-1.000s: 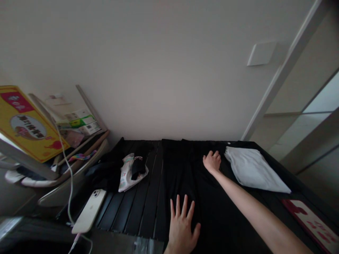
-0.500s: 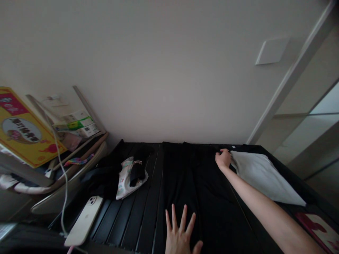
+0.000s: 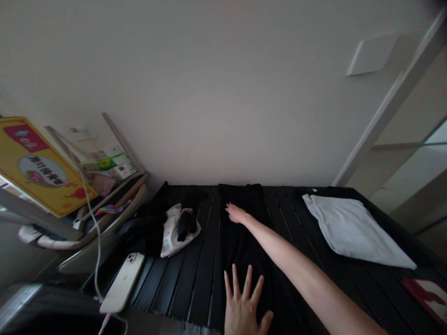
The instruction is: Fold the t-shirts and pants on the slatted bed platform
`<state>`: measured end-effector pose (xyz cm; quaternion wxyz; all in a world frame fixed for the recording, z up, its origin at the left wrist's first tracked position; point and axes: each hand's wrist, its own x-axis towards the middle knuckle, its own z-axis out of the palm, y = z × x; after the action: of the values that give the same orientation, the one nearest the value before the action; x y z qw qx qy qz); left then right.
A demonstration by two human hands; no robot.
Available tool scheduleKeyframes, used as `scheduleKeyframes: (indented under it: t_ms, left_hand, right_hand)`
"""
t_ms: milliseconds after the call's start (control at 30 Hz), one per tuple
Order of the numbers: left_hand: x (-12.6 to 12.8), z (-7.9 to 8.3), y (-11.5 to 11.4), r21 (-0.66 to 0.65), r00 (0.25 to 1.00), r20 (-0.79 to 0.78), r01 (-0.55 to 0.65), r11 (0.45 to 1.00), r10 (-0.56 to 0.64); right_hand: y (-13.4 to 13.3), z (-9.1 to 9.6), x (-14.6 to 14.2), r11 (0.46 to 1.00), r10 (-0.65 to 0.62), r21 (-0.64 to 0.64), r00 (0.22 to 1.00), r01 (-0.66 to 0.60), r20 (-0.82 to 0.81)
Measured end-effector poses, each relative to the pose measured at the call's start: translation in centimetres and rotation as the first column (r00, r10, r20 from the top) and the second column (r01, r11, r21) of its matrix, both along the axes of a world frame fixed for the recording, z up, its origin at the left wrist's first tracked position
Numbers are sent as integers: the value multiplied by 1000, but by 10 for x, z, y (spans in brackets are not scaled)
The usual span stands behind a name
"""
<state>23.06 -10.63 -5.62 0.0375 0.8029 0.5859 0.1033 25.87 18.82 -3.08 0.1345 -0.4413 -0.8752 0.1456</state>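
A long black garment (image 3: 237, 246) lies flat along the middle of the black slatted table (image 3: 167, 284). My right hand (image 3: 236, 213) rests flat on its far part, with the arm reaching across from the lower right. Near the garment's front end, my left hand (image 3: 244, 300) lies with spread fingers on the black cloth, holding nothing. A folded white cloth (image 3: 352, 230) lies to the right of the garment, out of reach of both fingertips. The garment's lower end is hidden behind my left hand and the picture's edge.
Left of the garment lie a white patterned pouch (image 3: 171, 237) topped by a black item (image 3: 186, 223), a dark cloth heap (image 3: 145, 232) and a white phone (image 3: 122, 283) with a cable. A yellow printed board (image 3: 42, 170) leans at the left. A wall stands behind the table.
My right hand has moved left, from the white cloth's near corner to the far part of the black garment. My left hand stays in about the same place. The view has turned slightly.
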Motion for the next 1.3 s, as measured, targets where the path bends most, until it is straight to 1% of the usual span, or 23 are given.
scheduleKeyframes:
  t_ms: [67,133,167,233,300,367,467,600,767,867,967,1033,1100,1167,1233,1300]
  left_hand:
    - [0,2,-1,-7,1000,10,-1,1000,1]
    - [1,4,-1,-26,1000,28,-1,1000,2]
    - [1,4,-1,-38,999,37,-3,999,4]
    - [1,5,-2,-62,998,55,-9,998,12]
    - [2,5,-3,-83,997,70,-11,997,17]
    - [2,4,-3,-87,997,79,-7,996,14]
    - [2,2,-2,-71,997,79,-9,997,15]
    - [0,3,-2,-68,997,81,-6,998,11]
    - [-2,3,-2,-82,996,89,-1,997,8]
    - [-3,-1,-1,-99,995,103,0,995,10]
    - [-2,-2,-1,-104,994,112,-6,995,18]
    - [-1,-1,0,-107,993,116,-9,994,22]
    - [0,0,0,-114,992,120,-14,993,28]
    - [1,0,0,-122,992,122,-17,992,32]
    - [1,0,-1,-127,992,119,-19,992,34]
    - [0,1,-1,-129,993,114,-21,991,36]
  right_hand:
    - [-9,-5,-1,999,36,-22,998,-35,49]
    - [-14,-6,8,1000,14,-1,997,-14,75]
    - [-15,-5,14,1000,-22,21,996,20,82]
    - [-15,-3,29,990,-133,69,986,127,96]
    - [-14,-1,42,965,-253,96,961,243,115]
    - [-13,-1,52,945,-322,98,936,311,140]
    - [-15,-1,56,944,-325,108,932,311,160]
    - [-21,-2,48,945,-319,122,935,302,158]
    - [-20,-2,45,931,-364,46,917,361,161]
    - [-12,6,46,911,-410,9,903,413,128]
    - [3,24,42,878,-479,17,875,479,68]
    - [13,34,35,865,-502,19,864,502,30]
    - [20,39,26,874,-485,4,874,485,1]
    - [20,37,18,910,-415,-35,910,414,-15]
    - [12,28,14,946,-318,-81,948,315,-26]
    - [-2,15,17,964,-251,-105,967,246,-41]
